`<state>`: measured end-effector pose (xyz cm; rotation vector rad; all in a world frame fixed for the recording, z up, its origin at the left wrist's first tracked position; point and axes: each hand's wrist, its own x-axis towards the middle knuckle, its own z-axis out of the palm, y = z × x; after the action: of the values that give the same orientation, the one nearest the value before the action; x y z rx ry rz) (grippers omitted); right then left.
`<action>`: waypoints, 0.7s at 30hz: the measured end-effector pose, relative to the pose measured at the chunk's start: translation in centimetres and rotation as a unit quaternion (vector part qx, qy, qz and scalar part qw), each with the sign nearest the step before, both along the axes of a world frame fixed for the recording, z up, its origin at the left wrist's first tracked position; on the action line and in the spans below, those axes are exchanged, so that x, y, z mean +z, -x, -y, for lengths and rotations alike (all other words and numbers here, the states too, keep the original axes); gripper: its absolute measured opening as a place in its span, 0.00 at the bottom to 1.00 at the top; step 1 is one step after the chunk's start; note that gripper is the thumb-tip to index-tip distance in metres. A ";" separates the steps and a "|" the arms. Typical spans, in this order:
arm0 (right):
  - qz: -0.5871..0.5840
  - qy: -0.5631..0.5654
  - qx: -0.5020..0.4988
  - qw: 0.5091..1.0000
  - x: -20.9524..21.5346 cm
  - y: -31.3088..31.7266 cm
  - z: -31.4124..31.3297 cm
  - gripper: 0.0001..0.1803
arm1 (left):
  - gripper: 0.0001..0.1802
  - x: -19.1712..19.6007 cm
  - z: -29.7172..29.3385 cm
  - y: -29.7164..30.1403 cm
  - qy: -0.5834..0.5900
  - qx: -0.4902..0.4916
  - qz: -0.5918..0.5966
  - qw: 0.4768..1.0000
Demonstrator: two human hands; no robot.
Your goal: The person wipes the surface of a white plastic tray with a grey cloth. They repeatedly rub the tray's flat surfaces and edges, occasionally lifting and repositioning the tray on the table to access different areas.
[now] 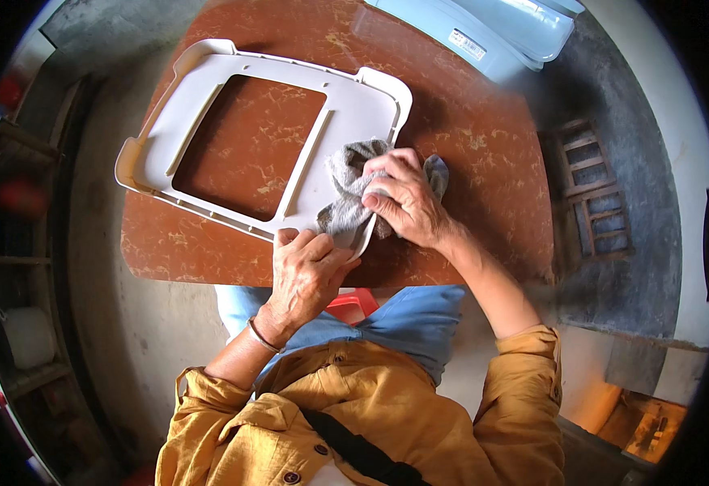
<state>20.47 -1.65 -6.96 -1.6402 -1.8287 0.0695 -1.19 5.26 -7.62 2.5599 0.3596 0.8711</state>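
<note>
A white plastic frame (196, 130) with a large rectangular opening and raised corners lies on the brown table, tilted to the right. My left hand (304, 266) grips its near edge close to the near right corner, fingers curled over the rim. My right hand (407, 197) is closed around a bunched grey cloth (346, 174) and presses it against the frame's right side. Part of the cloth drapes over the frame's surface, and a loose end sticks out past my knuckles. The near right corner is partly hidden by cloth and hands.
The brown marbled tabletop (484, 146) has rounded corners. A light blue plastic bin (451, 32) stands at its far right edge. Shelving (26, 259) runs along the left. A red stool seat (353, 305) shows between my legs. A wooden lattice (593, 190) is at the right.
</note>
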 end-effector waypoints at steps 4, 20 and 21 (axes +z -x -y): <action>0.159 -0.083 -0.117 0.977 -0.5 -4.1 -3.3 0.20 | 0.09 0.3 -0.1 0.1 -0.008 -0.004 -0.004 1.000; 0.063 -0.099 -0.127 0.985 -1.8 -3.2 -2.6 0.16 | 0.07 -0.1 -0.6 0.2 -0.011 -0.028 -0.006 1.000; 0.088 -0.101 -0.143 0.981 -1.7 -3.5 -3.3 0.16 | 0.07 -0.3 -0.7 0.3 -0.009 -0.030 -0.006 0.999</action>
<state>23.96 1.64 -8.65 -1.7877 -1.6429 -0.3856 -1.51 5.93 -7.87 2.5798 0.2775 0.8425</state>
